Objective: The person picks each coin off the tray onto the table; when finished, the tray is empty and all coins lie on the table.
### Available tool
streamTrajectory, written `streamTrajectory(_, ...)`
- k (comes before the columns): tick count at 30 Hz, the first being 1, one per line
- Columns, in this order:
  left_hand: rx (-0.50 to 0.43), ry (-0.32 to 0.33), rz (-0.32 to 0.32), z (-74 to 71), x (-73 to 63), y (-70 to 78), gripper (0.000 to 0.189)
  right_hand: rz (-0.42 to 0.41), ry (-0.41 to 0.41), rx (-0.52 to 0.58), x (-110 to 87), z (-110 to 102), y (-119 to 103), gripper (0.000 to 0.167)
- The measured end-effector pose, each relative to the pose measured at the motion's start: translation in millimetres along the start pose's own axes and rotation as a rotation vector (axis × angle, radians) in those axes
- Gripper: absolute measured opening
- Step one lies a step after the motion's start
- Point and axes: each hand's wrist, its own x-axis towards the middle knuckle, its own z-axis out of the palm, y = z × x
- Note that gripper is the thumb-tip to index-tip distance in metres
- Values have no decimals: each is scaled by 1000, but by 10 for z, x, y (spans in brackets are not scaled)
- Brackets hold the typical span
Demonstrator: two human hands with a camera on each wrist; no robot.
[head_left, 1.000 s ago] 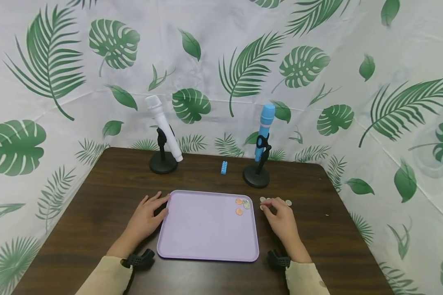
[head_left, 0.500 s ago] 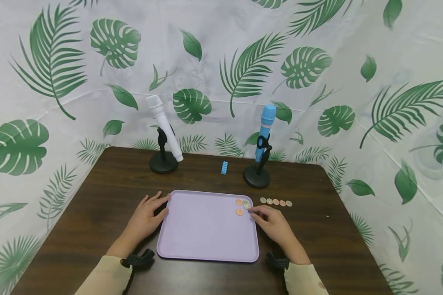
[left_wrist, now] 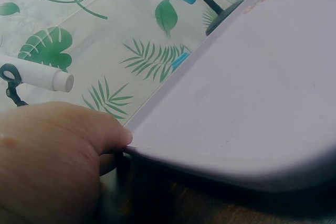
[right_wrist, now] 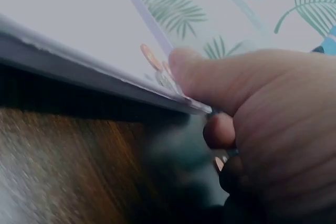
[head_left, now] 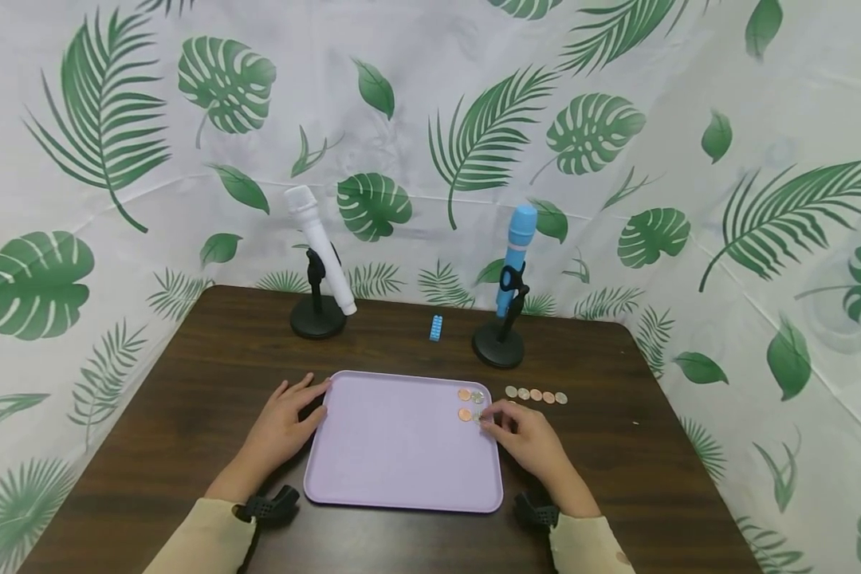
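Note:
My left hand (head_left: 287, 426) rests at the far left corner of the lilac tray (head_left: 402, 446), its fingers touching the rim; the left wrist view shows a fingertip on that corner. At the tray's right side, my right hand (head_left: 534, 438) reaches over the rim and pinches a silver coin (head_left: 477, 416) at its fingertips; the hand partly hides the coin. Beside it lies a copper coin (head_left: 464, 414). Behind these are another copper coin (head_left: 463, 395) and a silver coin (head_left: 477, 396). The right wrist view shows the thumb (right_wrist: 186, 69) over coins inside the rim.
On the dark table, a row of several coins (head_left: 536, 395) lies right of the tray, with another copper coin partly hidden by the right hand. Behind stand a white microphone (head_left: 323, 251) and a blue microphone (head_left: 516, 255) on black stands, with a blue brick (head_left: 436, 328) between.
My right hand has moved left from the loose coins to the tray. One silver coin, overlapping another before, now sits nearer me beside the front copper coin. The left hand stays put.

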Motion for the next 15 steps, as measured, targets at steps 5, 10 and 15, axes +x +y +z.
streamTrajectory(5, 2, 0, 8, -3, 3, 2, 53, 23, -12, -45, 0, 15, -34, 20)
streamTrajectory(10, 6, 0, -2, 0, -3, -4, 54, 4, -37, -83, -3, 28, -74, 22)
streamTrajectory(15, 1, 2, 2, 4, 5, 4, 53, 12, -52, -50, -16, 41, -106, 20)
